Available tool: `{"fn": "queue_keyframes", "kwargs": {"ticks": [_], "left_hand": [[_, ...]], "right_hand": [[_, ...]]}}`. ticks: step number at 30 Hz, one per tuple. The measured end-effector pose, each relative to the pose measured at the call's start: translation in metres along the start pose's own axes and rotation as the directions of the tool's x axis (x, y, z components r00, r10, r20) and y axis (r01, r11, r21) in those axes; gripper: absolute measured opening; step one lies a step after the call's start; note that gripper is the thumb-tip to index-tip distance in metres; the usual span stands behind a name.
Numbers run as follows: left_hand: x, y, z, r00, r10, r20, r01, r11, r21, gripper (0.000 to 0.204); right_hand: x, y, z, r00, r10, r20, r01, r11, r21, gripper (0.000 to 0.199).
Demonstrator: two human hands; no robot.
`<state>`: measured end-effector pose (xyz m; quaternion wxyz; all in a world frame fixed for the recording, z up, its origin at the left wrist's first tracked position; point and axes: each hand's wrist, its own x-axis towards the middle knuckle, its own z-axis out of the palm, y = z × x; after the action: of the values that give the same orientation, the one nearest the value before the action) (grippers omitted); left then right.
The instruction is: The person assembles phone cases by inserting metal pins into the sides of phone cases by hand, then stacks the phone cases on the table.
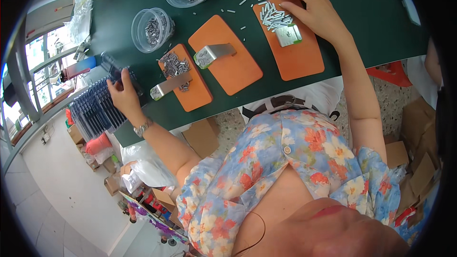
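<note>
While fingers curl shut, left hand (123, 90) around dark tray (97, 107).

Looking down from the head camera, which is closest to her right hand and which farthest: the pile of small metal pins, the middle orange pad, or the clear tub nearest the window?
1. Pile of small metal pins: under the right hand, on the right orange pad.
2. Middle orange pad: to the left, table centre.
3. Clear tub: farthest left, toward the window.

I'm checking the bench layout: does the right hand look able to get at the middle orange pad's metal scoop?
Probably yes. The right hand rests on the neighbouring orange pad, and only bare green tabletop with a few loose pins lies between it and the metal scoop.
</note>
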<state>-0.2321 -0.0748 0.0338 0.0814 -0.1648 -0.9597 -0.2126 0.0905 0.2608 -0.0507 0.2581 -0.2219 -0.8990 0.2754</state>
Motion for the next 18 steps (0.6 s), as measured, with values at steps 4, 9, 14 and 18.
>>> {"fn": "queue_keyframes", "kwargs": {"ticks": [4,9,14,18], "left_hand": [[-0.029,0.004,-0.037,0.993,-0.039,-0.11,0.01,0.966,-0.257,0.077],[-0.069,0.027,-0.084,0.996,-0.004,-0.086,-0.055,0.745,-0.665,0.086],[-0.12,0.064,-0.085,0.929,0.368,0.043,-0.059,0.261,-0.964,0.108],[-0.146,0.076,-0.054,0.685,0.708,0.172,0.108,0.135,-0.985,0.121]], "right_hand": [[0.014,0.001,0.001,0.996,-0.09,0.0,0.089,0.987,-0.132,0.018],[0.025,0.009,0.002,0.986,-0.163,0.03,0.163,0.987,0.011,0.015],[0.007,-0.013,-0.043,0.776,0.472,0.418,-0.538,0.148,0.83,0.019],[-0.003,-0.023,-0.057,0.887,0.275,0.372,-0.444,0.284,0.85,0.022]]}}
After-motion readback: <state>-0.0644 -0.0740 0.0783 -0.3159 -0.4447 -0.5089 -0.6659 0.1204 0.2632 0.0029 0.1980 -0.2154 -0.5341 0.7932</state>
